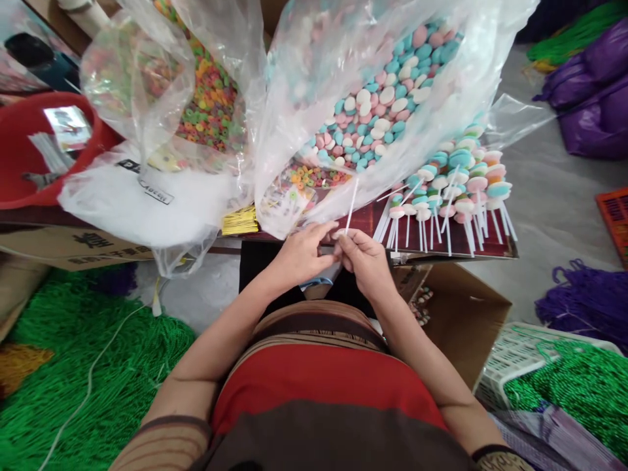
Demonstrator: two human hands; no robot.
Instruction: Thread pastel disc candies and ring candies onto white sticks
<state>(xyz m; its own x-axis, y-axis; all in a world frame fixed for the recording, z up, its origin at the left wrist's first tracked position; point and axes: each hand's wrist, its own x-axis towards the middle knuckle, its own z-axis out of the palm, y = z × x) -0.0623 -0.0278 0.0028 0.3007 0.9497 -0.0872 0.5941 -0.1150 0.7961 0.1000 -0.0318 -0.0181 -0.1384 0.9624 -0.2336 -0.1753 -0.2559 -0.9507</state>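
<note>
My right hand (364,258) is closed in a pinch on the lower end of a thin white stick (352,204), which points up and away from me at the table's front edge. Close beside it, my left hand (305,256) has its thumb and fingers apart, the fingertips near the right fingers. Whether something small lies between the fingertips, I cannot make out. Ahead, a large clear plastic bag (289,85) holds pink, blue and white candies (363,108). Small ring candies (314,176) show at its mouth. Candy skewers (458,176) on white sticks are heaped at the right.
Another bag holds colourful ring candies (210,98). A red basin (101,140) with white sticks stands left, beside a white plastic bag (161,209) and yellow ties (240,221). A cardboard box (461,327) and a white crate (500,366) are low on the right; green strands (112,366) cover the left floor.
</note>
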